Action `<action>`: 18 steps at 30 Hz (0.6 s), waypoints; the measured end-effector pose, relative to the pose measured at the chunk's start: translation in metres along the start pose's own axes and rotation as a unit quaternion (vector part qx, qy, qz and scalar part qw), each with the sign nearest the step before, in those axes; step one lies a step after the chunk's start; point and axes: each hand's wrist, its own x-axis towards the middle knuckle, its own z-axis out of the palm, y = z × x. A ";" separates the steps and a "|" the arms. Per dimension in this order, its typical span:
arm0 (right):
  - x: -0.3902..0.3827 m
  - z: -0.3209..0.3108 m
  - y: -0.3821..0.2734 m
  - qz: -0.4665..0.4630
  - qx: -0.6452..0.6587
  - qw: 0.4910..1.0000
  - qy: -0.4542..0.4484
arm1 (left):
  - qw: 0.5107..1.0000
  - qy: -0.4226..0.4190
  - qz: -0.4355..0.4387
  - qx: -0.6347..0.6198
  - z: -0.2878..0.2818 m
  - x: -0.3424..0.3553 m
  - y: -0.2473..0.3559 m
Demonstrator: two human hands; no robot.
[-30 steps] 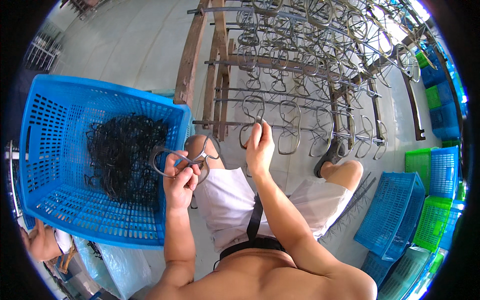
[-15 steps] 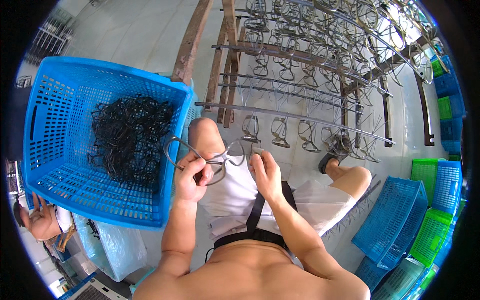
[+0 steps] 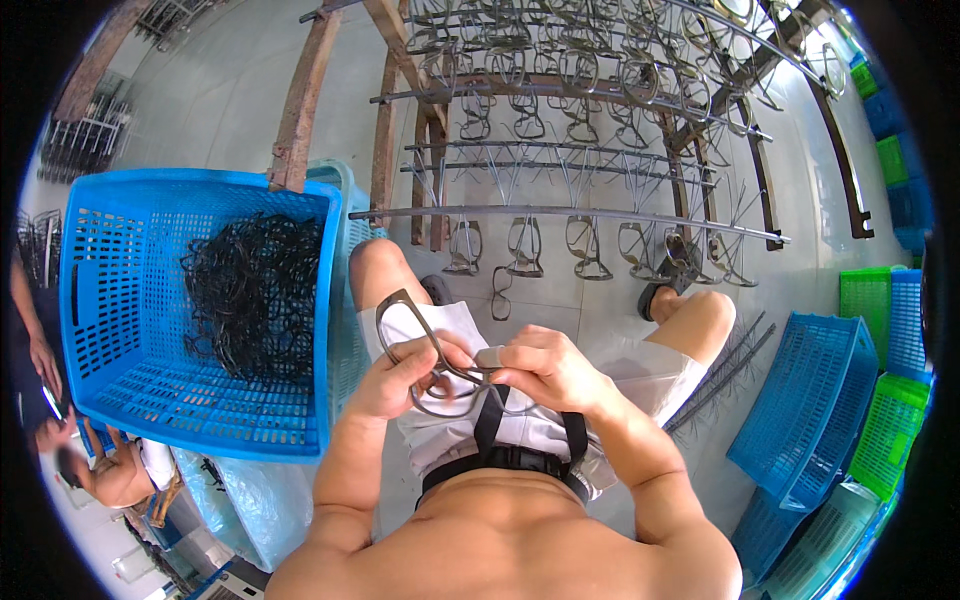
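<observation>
Between my hands, above my lap, is a dark grey eyeglass frame (image 3: 460, 374) without temples. My left hand (image 3: 410, 375) is closed round one side of it, with one rim standing up above the fingers. My right hand (image 3: 547, 368) pinches a small grey flat piece (image 3: 488, 357) against the frame near its bridge; what kind of piece it is I cannot tell. To my left stands a large blue plastic basket (image 3: 325, 390), holding a tangled heap of thin black pieces (image 3: 255, 300). Eyeglass frames (image 3: 525, 247) hang in a row from a metal rod in front.
A wooden rack (image 3: 300, 110) with metal rods (image 3: 560, 211) full of hanging frames stands ahead. Blue crates (image 3: 810, 390) and green crates (image 3: 890, 435) are stacked at right. At left are a standing person's arm (image 3: 35, 340) and a seated person (image 3: 120, 475). Clear plastic sheeting (image 3: 250, 500) lies below the basket.
My right hand has come down and in, bringing the small grey piece against the frame. The left hand has tilted the frame and moved slightly right. The view has shifted.
</observation>
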 end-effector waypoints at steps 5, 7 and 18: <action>-0.025 -0.029 0.004 0.196 0.138 0.969 -0.062 | 0.948 -0.146 0.142 0.244 0.004 0.007 0.006; -0.033 -0.033 0.010 0.113 0.118 0.984 -0.071 | 0.963 -0.137 0.059 0.223 0.018 0.010 0.006; -0.092 -0.100 0.032 0.139 0.308 0.937 0.090 | 0.966 0.247 -0.020 -0.073 -0.064 0.067 0.023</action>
